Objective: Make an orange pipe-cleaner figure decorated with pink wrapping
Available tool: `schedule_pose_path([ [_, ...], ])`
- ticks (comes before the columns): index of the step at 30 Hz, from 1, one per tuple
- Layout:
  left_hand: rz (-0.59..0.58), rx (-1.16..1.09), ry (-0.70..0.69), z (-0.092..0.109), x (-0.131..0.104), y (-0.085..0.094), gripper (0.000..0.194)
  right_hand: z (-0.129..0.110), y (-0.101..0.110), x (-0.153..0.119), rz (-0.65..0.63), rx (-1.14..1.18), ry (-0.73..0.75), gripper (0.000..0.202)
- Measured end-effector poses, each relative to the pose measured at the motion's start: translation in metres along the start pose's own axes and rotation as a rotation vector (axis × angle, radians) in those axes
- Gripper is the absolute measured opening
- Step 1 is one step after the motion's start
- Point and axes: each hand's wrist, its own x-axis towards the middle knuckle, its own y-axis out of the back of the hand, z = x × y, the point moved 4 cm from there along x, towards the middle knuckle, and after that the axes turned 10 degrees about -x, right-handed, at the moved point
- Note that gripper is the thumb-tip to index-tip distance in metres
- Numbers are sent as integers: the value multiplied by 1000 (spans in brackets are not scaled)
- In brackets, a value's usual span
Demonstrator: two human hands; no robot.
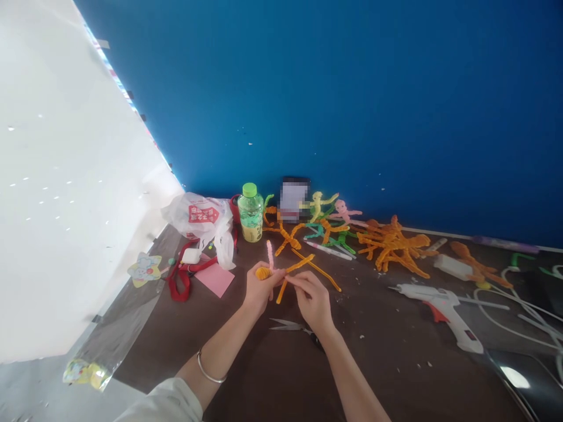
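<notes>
My left hand (259, 292) is closed around a pipe-cleaner figure (263, 274), whose coiled orange head bulges out by the thumb. A pink pipe-cleaner piece (270, 253) sticks up from the same hand. Orange pipe-cleaner limbs (301, 264) stretch out to the right of the fingers. The fingertips of my right hand (315, 299) pinch at the figure, close to my left fingertips; exactly which strand they grip is partly hidden. Under my hands lie scissors (288, 324) with spread blades. Another orange pipe cleaner (323, 273) rests on the table just behind.
Finished-looking orange pipe-cleaner figures (393, 246) are heaped at right. A glue gun (444, 310) lies before white cables (497, 316) and a dark phone-like device (528, 381). Behind stand a green-capped bottle (251, 214) and a plastic bag (197, 214); pink paper (216, 278) lies left.
</notes>
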Motion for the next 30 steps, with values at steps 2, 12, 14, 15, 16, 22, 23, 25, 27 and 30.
schedule_pose_path([
  [2, -4, -13, 15, -2, 1, 0, 38, -2, 3, 1, -37, -67, 95, 26],
  [12, -111, 57, -54, 6, 0, -2, 33, 11, 1, 2, -150, 376, -417, 27],
  [14, -143, 70, -87, 7, 0, -2, 31, 12, -2, 1, -196, 401, -482, 28],
  [15, -156, 75, -102, 8, 0, -2, 30, 12, -3, 0, -225, 417, -500, 27],
  [16, -164, 81, -113, 8, 0, -2, 29, 12, -5, 0, -253, 430, -511, 27],
  [22, -158, 84, -72, 9, -1, -4, 29, 11, -1, 3, -288, 367, -500, 28],
  [23, -151, 85, -56, 10, -1, -4, 30, 10, -1, 3, -304, 355, -477, 28],
  [25, -134, 87, -31, 9, -2, -4, 31, 10, 1, 5, -315, 295, -420, 25],
  [27, -121, 87, -1, 7, -3, -3, 33, 10, 5, 6, -285, 166, -349, 20],
  [30, -102, 55, 60, 1, -1, -2, 36, 6, 11, 7, -195, -84, -136, 14],
])
